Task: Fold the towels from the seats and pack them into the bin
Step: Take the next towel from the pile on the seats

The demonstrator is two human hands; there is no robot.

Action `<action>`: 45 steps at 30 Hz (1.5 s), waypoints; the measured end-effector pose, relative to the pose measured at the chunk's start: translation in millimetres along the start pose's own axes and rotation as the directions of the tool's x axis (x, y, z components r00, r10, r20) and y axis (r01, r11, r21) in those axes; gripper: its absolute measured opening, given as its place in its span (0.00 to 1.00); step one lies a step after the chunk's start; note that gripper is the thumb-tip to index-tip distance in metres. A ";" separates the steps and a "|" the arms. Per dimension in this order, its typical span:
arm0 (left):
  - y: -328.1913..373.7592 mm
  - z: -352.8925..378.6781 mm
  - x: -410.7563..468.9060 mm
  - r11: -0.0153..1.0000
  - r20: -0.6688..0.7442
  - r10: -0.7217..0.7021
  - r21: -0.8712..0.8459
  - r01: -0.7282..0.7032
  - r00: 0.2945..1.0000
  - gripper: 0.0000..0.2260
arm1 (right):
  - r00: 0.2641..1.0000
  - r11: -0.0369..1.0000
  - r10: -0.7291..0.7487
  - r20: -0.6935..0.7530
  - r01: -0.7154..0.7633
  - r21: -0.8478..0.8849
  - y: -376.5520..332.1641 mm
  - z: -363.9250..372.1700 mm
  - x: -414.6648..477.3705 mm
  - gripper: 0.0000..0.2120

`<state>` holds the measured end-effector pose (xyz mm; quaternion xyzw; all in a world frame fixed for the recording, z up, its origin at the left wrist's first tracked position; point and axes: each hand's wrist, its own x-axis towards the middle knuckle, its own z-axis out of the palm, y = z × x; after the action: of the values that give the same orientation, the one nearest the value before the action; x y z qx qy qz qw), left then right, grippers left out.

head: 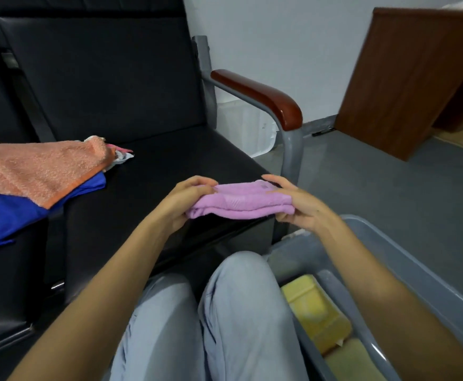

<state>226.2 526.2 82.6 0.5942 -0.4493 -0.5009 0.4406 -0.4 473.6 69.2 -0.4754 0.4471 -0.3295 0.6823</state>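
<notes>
A folded purple towel (241, 200) is held just above the front right corner of the black seat (170, 171). My left hand (182, 202) grips its left end and my right hand (297, 203) grips its right end. A grey plastic bin (422, 273) stands on the floor at the lower right. Inside it lie a folded yellow towel (315, 312) and a pale green one (354, 361). At the left, an orange towel (32, 169) lies on top of a blue towel (10, 213) on the seats.
The chair's brown wooden armrest (260, 97) on a grey metal frame rises to the right of the seat. A brown wooden cabinet (406, 78) stands at the far right. My knees in light blue trousers (225, 312) are between seat and bin. A small white and pink cloth (121, 155) peeks from behind the orange towel.
</notes>
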 end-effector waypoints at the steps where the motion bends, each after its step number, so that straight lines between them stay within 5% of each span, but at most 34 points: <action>1: 9.0 17.5 0.0 1.000 0.038 0.011 0.006 -0.011 0.999 0.07 | 1.000 0.999 -0.006 -0.012 0.007 0.041 -1.7 -17.3 -13.6 0.11; 8: 21.0 157.5 1.5 0.996 0.201 -0.045 0.088 0.028 0.979 0.09 | 0.949 0.956 0.076 -0.306 0.018 0.293 21.2 -119.6 -112.5 0.11; 10: 11.2 198.6 -3.2 0.993 0.234 -0.061 0.117 0.034 0.970 0.04 | 0.918 0.939 0.118 -0.380 0.021 0.343 39.2 -144.2 -142.0 0.13; 15: -50.1 291.0 -22.0 0.969 0.348 -0.157 0.234 0.077 0.924 0.12 | 0.784 0.913 0.246 -0.570 0.009 0.407 111.6 -190.9 -211.2 0.09; 22: -154.3 350.4 -49.3 0.891 0.356 -0.379 0.390 0.233 0.854 0.14 | 0.648 0.742 0.476 -0.594 0.068 0.667 226.0 -213.9 -260.4 0.12; 26: -160.1 373.1 -50.7 0.868 0.431 -0.379 0.473 0.153 0.818 0.08 | 0.542 0.794 0.477 -0.692 0.073 0.604 235.3 -221.8 -262.8 0.10; 30: -146.4 392.5 -49.4 0.868 0.492 -0.304 0.496 0.025 0.816 0.09 | 0.372 0.874 0.429 -0.823 0.060 0.483 224.3 -226.1 -258.0 0.13; 33: -159.6 396.8 -43.8 0.860 0.484 -0.210 0.505 -0.075 0.849 0.14 | 0.325 0.900 0.422 -0.847 -0.040 0.433 233.0 -226.9 -250.2 0.13; 38: -212.6 374.5 -46.5 0.676 0.475 -0.168 0.693 -0.250 0.864 0.13 | 0.422 0.789 0.613 -0.668 -0.273 0.551 288.0 -207.2 -230.2 0.18; 42: -254.6 347.5 -51.1 0.304 0.534 -0.498 0.845 -0.439 0.683 0.17 | 0.487 0.682 0.728 -0.482 -0.590 0.433 341.2 -166.8 -215.5 0.03; 45: -260.4 340.3 -47.7 0.124 0.502 -0.656 0.809 -0.575 0.564 0.17 | 0.459 0.554 0.784 -0.419 -0.821 0.138 361.4 -155.5 -195.2 0.19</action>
<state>-91.5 601.9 -198.9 0.4225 -0.7798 -0.2890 -0.3603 -209.9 708.9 -236.8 -0.1506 0.7704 -0.0472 0.6177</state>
